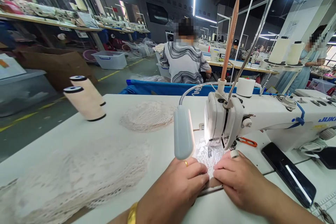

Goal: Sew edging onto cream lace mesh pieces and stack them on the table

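My left hand (181, 185) and my right hand (237, 180) press side by side on a white lace piece (207, 154) lying under the needle of a white sewing machine (262, 117). Fingertips of both hands pinch the lace's near edge, just in front of the presser foot. A ring shows on my left hand and a gold bangle on that wrist. A grey gooseneck lamp (183, 133) hangs right above my left hand and lights the lace.
Two lace piles (78, 178) (148, 116) lie on the white table (126, 140), left of the machine. Two cream thread cones (85, 100) stand at the far left edge. A black phone (288, 173) and orange snips (247, 142) lie right of my hands. Other people sit at machines beyond.
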Motion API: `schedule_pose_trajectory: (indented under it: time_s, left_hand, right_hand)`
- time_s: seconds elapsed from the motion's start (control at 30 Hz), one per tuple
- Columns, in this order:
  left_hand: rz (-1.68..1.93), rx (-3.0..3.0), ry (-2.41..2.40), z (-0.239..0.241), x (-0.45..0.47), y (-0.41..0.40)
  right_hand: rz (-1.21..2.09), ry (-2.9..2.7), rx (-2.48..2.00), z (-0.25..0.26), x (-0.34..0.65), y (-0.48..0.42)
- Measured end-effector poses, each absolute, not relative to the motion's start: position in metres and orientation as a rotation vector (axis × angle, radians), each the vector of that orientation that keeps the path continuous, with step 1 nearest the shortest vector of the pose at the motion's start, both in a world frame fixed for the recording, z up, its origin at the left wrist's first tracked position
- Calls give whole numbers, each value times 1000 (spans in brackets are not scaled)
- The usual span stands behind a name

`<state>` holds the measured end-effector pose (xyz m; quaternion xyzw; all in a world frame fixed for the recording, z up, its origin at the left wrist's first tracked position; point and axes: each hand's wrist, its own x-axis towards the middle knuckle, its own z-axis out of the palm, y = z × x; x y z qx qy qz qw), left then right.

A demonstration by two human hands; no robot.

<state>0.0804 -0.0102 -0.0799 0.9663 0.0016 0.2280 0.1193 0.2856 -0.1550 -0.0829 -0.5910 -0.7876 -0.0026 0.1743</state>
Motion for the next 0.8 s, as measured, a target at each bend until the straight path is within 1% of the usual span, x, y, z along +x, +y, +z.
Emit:
schedule_pose_trajectory:
  time_s: [0.23, 0.47, 0.63, 0.8]
  left_hand:
    - [762, 2828, 39, -87, 87, -4]
    - [830, 2826, 41, -86, 93, 1]
    - [714, 2816, 140, -83, 95, 7]
    - [674, 2807, 207, -87, 92, 13]
  right_hand:
    - [-84, -2160, -1677, -92, 288, -151]
    - [-40, -2091, -1728, -95, 289, -146]
    - [-59, -2060, -1793, -93, 289, -143]
    - [-80, -2023, -1806, -93, 288, -142]
